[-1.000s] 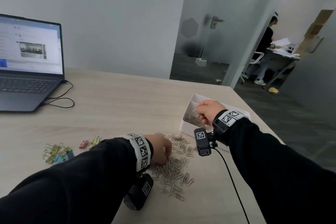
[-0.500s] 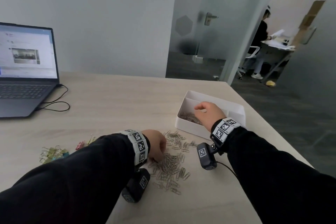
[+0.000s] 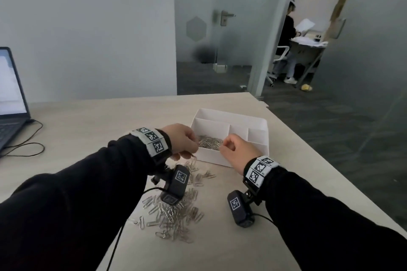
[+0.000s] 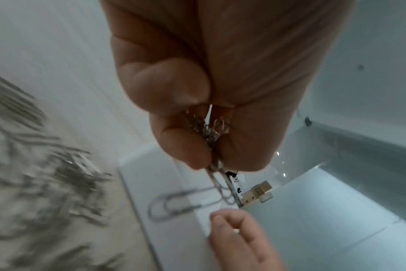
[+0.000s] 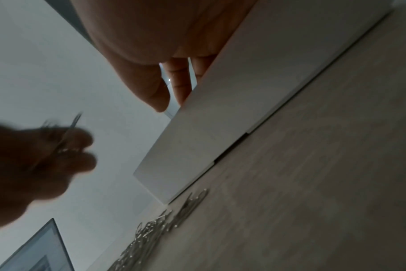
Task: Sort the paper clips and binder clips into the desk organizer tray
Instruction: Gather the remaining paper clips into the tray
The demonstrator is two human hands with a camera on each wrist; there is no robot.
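Observation:
My left hand (image 3: 186,154) pinches a bunch of silver paper clips (image 4: 217,180) just above the near left corner of the white organizer tray (image 3: 257,121); some clips dangle from its fingers (image 4: 174,146). More paper clips (image 3: 209,142) lie in the tray's left compartment. A loose pile of paper clips (image 3: 174,211) is spread on the table under my left wrist. My right hand (image 3: 226,146) hovers at the tray's near wall (image 5: 220,119) with loosely curled fingers (image 5: 181,82), and nothing shows in it. No binder clips are in view.
A laptop (image 3: 11,103) with a black cable (image 3: 26,149) stands at the far left of the wooden table (image 3: 110,121). The table's right edge runs close past the tray. Behind a glass door, a person sits at another desk.
My left hand has lifted off the pile with paper clips and moved right to the tray's corner. My right hand has drawn back from inside the tray to its near wall.

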